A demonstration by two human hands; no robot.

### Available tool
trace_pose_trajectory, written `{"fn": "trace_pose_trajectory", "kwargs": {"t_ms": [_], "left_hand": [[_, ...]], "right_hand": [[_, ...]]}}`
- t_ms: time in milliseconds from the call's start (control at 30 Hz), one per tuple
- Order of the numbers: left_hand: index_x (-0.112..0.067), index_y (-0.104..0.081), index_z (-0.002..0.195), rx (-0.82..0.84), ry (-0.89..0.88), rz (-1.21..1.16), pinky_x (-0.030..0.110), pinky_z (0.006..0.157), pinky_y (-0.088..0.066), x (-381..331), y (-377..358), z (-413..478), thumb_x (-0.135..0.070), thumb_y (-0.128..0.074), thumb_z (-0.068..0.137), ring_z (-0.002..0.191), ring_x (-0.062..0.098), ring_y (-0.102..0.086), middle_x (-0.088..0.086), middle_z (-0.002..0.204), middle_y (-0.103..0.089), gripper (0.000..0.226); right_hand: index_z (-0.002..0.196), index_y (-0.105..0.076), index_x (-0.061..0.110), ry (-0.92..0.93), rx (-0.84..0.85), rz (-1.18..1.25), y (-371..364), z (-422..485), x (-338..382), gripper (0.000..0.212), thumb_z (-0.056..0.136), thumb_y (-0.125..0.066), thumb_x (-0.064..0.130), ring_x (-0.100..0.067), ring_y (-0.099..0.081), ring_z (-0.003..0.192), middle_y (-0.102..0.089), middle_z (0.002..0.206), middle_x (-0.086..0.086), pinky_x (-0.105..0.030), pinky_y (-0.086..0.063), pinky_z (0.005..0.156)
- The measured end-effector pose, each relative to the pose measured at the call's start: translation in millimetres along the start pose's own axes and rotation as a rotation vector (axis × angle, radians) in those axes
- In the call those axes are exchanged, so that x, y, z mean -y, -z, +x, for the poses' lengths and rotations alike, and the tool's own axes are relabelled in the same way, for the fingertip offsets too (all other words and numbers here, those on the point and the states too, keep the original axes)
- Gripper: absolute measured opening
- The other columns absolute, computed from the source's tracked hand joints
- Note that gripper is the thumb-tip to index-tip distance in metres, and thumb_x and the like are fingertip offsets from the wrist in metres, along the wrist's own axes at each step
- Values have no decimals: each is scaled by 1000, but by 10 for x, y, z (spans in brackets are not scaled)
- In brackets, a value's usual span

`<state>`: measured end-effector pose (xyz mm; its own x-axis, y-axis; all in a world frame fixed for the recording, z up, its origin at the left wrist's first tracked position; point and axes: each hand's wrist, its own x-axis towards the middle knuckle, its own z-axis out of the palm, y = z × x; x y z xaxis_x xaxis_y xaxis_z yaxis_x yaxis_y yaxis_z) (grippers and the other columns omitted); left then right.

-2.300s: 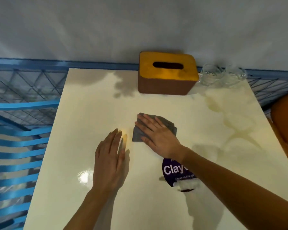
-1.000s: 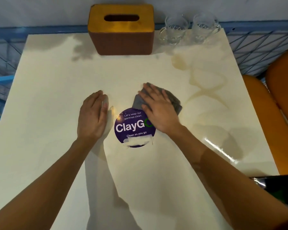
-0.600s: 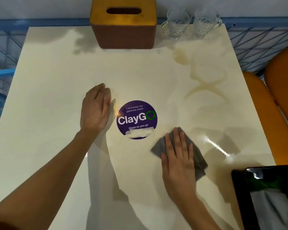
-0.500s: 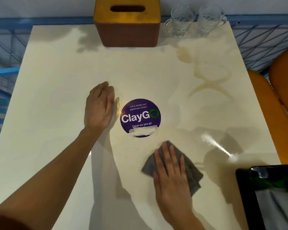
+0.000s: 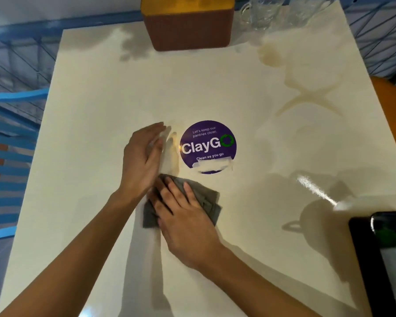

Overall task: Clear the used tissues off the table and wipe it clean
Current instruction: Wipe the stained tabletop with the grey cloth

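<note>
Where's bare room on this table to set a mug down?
Bare: the left strip between the table edge and the left hand; the stretch between the tissue box and the purple sticker; the right side below the glasses. Crowded: the middle, where the right hand presses the grey cloth, and the near right corner with the black object.

Left hand (image 5: 142, 161) is bare, right hand (image 5: 183, 220) bare too, and the left forearm (image 5: 78, 252) and right forearm (image 5: 261, 282) both run uncovered to the bottom edge.
</note>
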<state>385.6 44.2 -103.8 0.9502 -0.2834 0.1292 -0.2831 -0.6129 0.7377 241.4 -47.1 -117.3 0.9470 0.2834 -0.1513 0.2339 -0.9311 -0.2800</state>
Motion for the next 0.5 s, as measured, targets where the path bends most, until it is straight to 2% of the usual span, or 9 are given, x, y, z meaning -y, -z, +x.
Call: {"fn": "trace_pose_trajectory", "kwargs": {"t_ms": [67, 133, 233, 267, 333, 400, 500], "left_hand": [[-21, -63, 129, 39, -2, 14, 34, 108, -42, -12, -28, -78, -19, -45, 98, 125, 4, -49, -10, 133, -59, 35], [-19, -63, 128, 69, 0, 15, 35, 108, -43, -71, -105, -129, -15, -44, 93, 123, 5, -51, -11, 131, -60, 40], [-23, -63, 126, 78, -16, -44, 16, 102, -38, -195, -257, -177, -8, -47, 92, 114, -13, -47, -35, 121, -52, 40], [-24, -63, 125, 84, -26, -61, 10, 100, -35, -260, -341, -174, -7, -48, 93, 113, -17, -45, -36, 120, -51, 39], [-20, -64, 125, 93, -62, -58, 5, 100, -31, -359, -476, -153, -9, -49, 92, 114, -13, -45, -25, 124, -55, 37], [-17, -63, 126, 141, -107, -46, 12, 104, -33, -464, -649, -82, -14, -48, 93, 119, -3, -47, -13, 129, -58, 36], [-16, -60, 130, 278, -176, -16, 30, 110, -37, -607, -860, 103, -18, -46, 94, 128, 10, -49, -6, 137, -57, 39]], "right_hand": [[153, -25, 20, 81, 23, -23, -46, -278, -99, 64, 96, -49, 35, -24, -5, 151, -15, 163, -6, -47, -2, 121], [154, -23, 22, 47, 27, -32, -35, -559, -311, 62, 97, -45, 37, -22, -2, 151, -10, 164, -3, -47, -6, 123], [154, -22, 26, -153, -48, -1, 42, -728, -666, 57, 100, -34, 38, -17, 0, 151, -7, 164, 0, -43, -8, 118], [154, -23, 26, -234, -82, 10, 82, -748, -776, 55, 100, -32, 37, -16, 0, 151, -7, 164, 1, -43, -8, 118], [153, -25, 25, -379, -140, 70, 137, -736, -847, 54, 100, -30, 35, -15, -1, 151, -9, 164, 2, -42, -7, 118], [153, -28, 23, -469, -173, 90, 120, -780, -814, 56, 98, -33, 34, -18, -5, 151, -11, 164, 0, -44, -9, 117], [149, -38, 20, -389, -156, -1, 4, -953, -704, 61, 91, -43, 38, -24, -19, 149, -20, 162, -4, -45, -17, 113]]}}
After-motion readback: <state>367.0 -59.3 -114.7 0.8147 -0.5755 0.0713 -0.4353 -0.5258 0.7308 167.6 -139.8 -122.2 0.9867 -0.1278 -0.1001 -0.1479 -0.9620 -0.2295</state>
